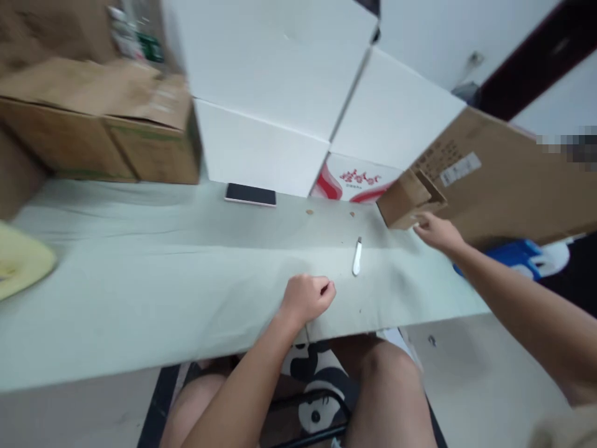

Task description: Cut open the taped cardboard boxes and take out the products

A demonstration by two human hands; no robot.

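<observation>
Right hand (438, 231) at the back right part of the bench (153, 298); fingers bent in, fingertips at the lower near side of a small cardboard box (403, 202); cannot tell whether they pinch the cardboard or only touch it; box lies directly beyond and to the left of this hand, by the bench's back edge toward its right corner, flaps raised at its upper right; left hand (308, 297) near the front edge, right of the middle, curled into a loose fist with thumb against the fingers, well apart from the box; white cutter (357, 256) lies between the hands, handle end toward the front edge; two small brown pieces (310, 212) lie near the back edge, left of the box; phone (250, 195) flat along the back edge, farther left.
</observation>
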